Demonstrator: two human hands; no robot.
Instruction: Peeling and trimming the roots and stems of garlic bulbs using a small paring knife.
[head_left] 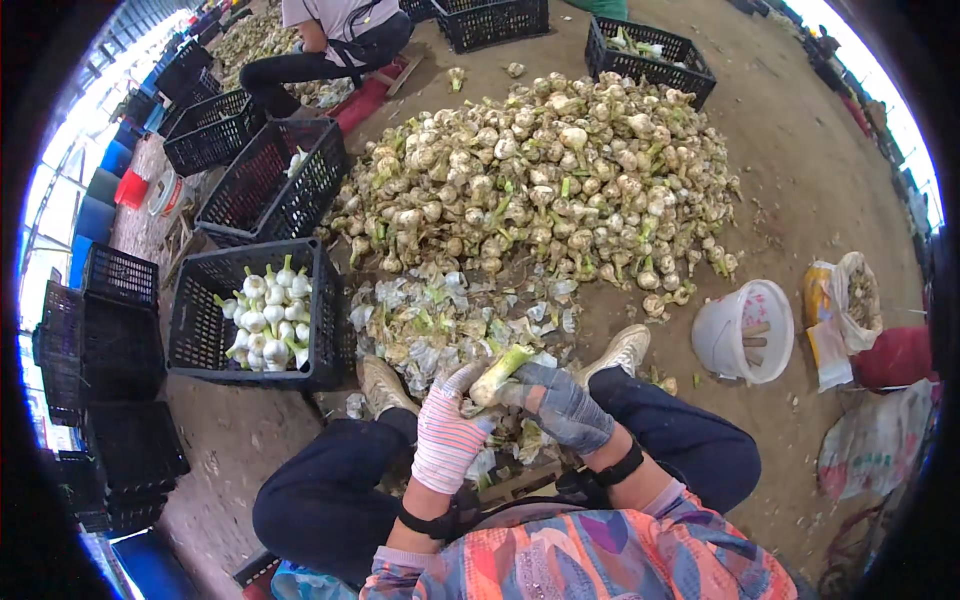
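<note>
A garlic bulb with a pale green stem [503, 373] is held between my two gloved hands, its stem pointing up to the right. My left hand [447, 432], in a pink-striped white glove, closes on its lower left side. From the other side my right hand [564, 408], in a grey glove, has its fingers closed against the same garlic. Peeled skins and leaf scraps [440, 320] cover the floor just beyond, between my shoes. Clean white garlic bulbs [268, 315] lie in a black plastic crate [245, 378] to the left.
A large heap of unpeeled garlic [540, 180] lies ahead. More black crates [275, 180] stand at left and far back. On the right are a white bucket [742, 332] and a sack [858, 300]. Another person [345, 45] sits at the upper left.
</note>
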